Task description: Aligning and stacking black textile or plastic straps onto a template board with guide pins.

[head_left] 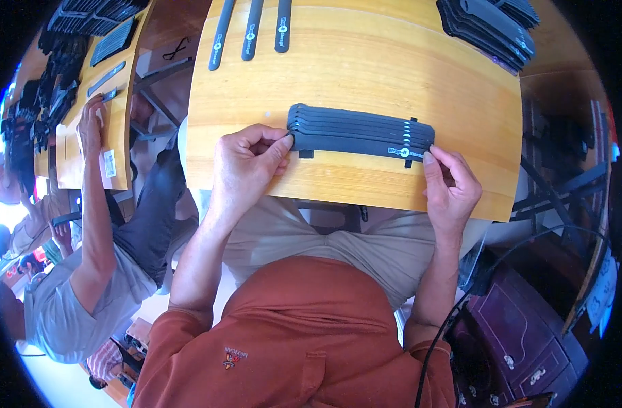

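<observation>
A fanned stack of black straps (355, 139) with rounded ends lies across the wooden table in front of me, each strap showing a bit behind the one nearer to me. White print marks the straps toward their right ends. My left hand (246, 163) pinches the left end of the nearest strap between thumb and fingers. At the opposite end, my right hand (452, 187) has its thumb and forefinger closed on the near corner. Short dark tabs (306, 154) stick out from beneath the stack on its near side.
Three single black straps (251, 34) lie side by side at the table's far left. A thick pile of black straps (484, 30) sits at the far right corner. To my left, a person's hand (91, 126) touches a strap on another table (117, 146). A dark drawer cabinet (522, 333) stands at right.
</observation>
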Tool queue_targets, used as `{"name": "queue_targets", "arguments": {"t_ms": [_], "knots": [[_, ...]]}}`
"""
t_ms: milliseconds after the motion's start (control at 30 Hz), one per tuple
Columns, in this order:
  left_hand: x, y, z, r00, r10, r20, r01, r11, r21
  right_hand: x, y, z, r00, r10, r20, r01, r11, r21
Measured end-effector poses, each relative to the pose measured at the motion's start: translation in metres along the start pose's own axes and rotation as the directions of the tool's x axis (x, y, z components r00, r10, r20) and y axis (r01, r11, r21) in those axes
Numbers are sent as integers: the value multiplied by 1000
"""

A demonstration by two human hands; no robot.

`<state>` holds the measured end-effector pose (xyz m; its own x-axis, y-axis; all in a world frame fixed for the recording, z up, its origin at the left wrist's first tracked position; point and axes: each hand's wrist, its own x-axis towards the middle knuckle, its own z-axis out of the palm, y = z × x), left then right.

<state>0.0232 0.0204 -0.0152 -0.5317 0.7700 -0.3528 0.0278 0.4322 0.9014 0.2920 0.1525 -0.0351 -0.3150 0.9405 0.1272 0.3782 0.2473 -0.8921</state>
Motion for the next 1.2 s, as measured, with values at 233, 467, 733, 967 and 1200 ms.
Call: {"name": "queue_targets", "arguments": {"t_ms": [233,467,733,967,1200], "knots": [[-1,-4,-3,1000,16,4,-16,1000,2,0,-1,1,1000,-23,-9,23,999,-30],[1,-5,-4,1000,19,17,-19,1000,18,0,0,1,1000,-21,-11,20,999,-34],[1,-8,-3,1000,23,7,-23,1000,-1,0,-1,1,1000,-8,-5,8,1000,-19],[2,-7,-2,1000,26,3,-26,1000,6,0,2,0,1000,-16,-5,16,1000,-26],[1,-7,0,1000,28,-8,-28,1000,-11,-1,2,0,1000,10,-5,-10,1000,17]]}}
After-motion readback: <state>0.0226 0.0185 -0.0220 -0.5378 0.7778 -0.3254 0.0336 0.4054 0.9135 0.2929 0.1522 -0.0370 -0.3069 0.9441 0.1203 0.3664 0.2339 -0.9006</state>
